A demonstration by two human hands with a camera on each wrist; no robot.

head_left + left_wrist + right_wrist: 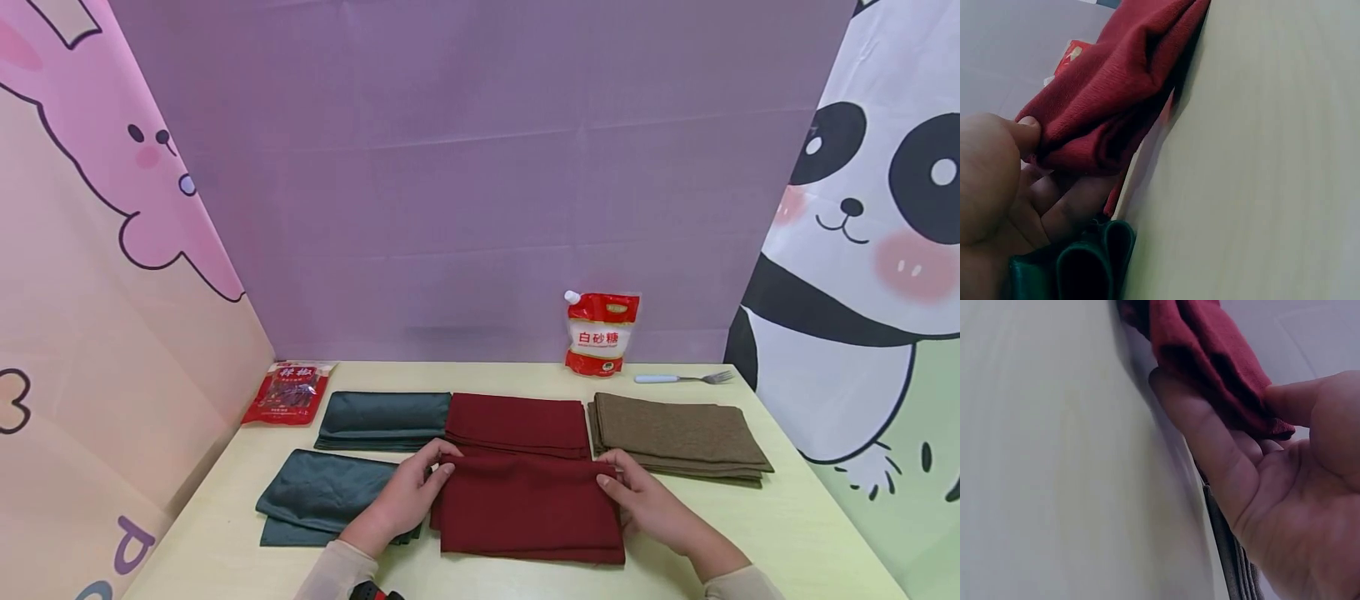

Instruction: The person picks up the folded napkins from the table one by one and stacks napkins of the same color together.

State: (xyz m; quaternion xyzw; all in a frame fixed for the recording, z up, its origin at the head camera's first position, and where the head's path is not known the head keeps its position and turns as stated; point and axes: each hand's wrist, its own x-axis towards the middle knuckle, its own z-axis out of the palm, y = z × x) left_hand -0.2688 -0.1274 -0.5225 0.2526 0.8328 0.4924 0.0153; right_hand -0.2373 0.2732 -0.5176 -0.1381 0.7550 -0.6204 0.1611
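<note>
A folded dark red cloth (532, 510) hangs between both hands near the front of the table. My left hand (408, 492) pinches its far left corner, thumb on top and fingers beneath, as the left wrist view also shows on the red fabric (1104, 94). At the far right corner my right hand (648, 504) grips it the same way; in the right wrist view the thumb presses the cloth's edge (1235, 381). Just behind lies another folded red cloth (517, 423). A folded dark teal cloth (330, 492) sits beside and partly behind my left hand.
A second teal cloth (386, 417) lies at the back left, and a stack of folded brown cloth (675, 433) at the right. Along the back stand a red food packet (291, 393), a white sugar pouch (600, 335) and a fork (682, 378). Printed cloth walls enclose the table (810, 533).
</note>
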